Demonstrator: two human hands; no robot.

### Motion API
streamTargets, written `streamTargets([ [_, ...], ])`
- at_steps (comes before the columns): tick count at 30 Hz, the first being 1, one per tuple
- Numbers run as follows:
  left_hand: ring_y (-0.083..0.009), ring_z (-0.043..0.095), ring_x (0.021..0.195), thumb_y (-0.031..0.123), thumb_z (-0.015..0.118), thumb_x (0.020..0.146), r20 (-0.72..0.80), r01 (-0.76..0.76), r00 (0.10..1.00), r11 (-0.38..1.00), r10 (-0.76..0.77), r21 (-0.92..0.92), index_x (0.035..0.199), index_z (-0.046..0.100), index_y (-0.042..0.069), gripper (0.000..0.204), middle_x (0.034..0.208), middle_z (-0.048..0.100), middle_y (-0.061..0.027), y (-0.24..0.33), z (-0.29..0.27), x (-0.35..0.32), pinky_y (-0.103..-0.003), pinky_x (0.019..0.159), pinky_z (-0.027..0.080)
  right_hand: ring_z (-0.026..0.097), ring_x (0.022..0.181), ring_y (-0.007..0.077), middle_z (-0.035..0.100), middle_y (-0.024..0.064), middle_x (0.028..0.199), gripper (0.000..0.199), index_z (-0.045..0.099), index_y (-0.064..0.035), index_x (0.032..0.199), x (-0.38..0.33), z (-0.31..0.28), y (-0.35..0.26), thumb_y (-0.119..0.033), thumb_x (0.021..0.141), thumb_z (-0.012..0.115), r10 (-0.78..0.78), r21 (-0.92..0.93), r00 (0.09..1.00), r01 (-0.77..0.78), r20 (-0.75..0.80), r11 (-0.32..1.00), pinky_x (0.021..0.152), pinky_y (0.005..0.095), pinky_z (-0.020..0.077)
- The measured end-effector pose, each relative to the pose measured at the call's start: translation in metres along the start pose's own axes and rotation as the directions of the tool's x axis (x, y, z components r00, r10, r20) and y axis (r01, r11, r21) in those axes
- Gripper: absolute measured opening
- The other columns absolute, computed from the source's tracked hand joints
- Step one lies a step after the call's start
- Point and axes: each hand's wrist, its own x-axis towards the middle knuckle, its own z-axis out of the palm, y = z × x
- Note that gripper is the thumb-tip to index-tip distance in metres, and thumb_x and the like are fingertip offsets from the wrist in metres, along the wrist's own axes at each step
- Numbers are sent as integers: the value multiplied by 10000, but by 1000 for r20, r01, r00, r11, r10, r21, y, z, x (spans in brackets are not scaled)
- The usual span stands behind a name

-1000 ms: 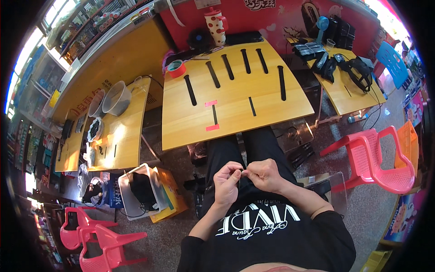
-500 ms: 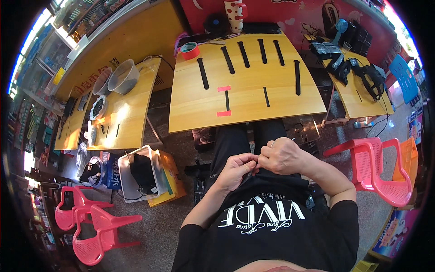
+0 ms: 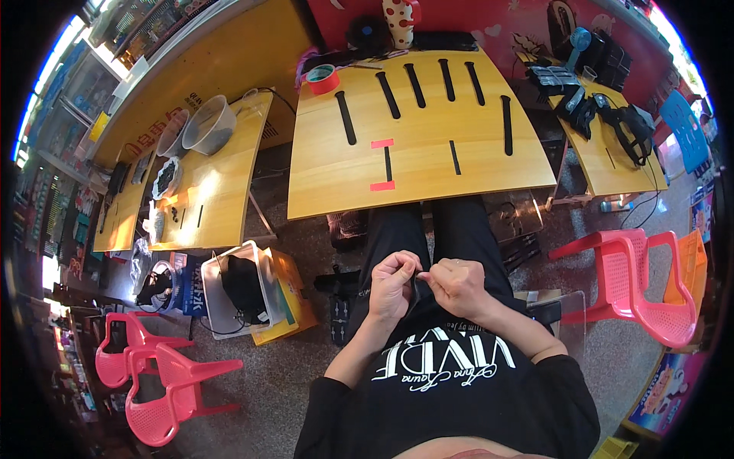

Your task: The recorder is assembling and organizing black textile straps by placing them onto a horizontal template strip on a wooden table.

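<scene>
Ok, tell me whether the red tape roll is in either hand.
No, the red tape roll lies on the table, away from the left hand and the right hand.

Table (image 3: 329, 180): wood-look, smooth, low sheen.
Strips (image 3: 345, 118): matt.
Chair (image 3: 612, 268): moulded plastic, glossy.
Bowl (image 3: 208, 126): translucent plastic.
Shirt (image 3: 451, 402): cloth, matt.
</scene>
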Motion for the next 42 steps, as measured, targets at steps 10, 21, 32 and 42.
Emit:
streamTargets([
  [10, -107, 588, 817, 94, 606, 934, 132, 236, 961, 970, -241, 59, 995, 617, 8, 105, 907, 631, -44, 17, 12, 3, -237, 733, 469, 603, 582, 211, 547, 46, 652, 165, 572, -88, 713, 40, -36, 24, -231, 755, 644, -412, -130, 829, 488, 378, 863, 481, 318, 464],
  [21, -128, 623, 691, 118, 586, 944, -41, 258, 966, 956, -254, 139, 930, 646, -13, 145, 824, 666, -65, 28, 16, -5, -255, 614, 513, 572, 539, 178, 517, 31, 625, 129, 528, -111, 659, 31, -27, 11, -208, 709, 596, -403, -297, 867, 483, 293, 824, 437, 299, 431],
  [32, -128, 593, 633, 223, 526, 995, -214, 93, 975, 977, -51, 192, 923, 648, -19, 281, 783, 635, -61, 29, 2, 3, -253, 576, 493, 550, 487, 158, 487, 23, 585, 289, 527, -128, 635, -3, -32, -8, -320, 798, 669, -453, -255, 858, 507, 243, 823, 403, 295, 388],
  [42, -106, 626, 780, 134, 558, 978, -126, 231, 973, 856, -194, 463, 1037, 665, -46, 218, 911, 680, -65, 21, 6, -13, -234, 697, 511, 617, 556, 209, 562, 62, 627, 273, 588, -80, 701, 16, -28, 0, -304, 851, 633, -372, -89, 902, 398, 220, 913, 460, 317, 468],
])
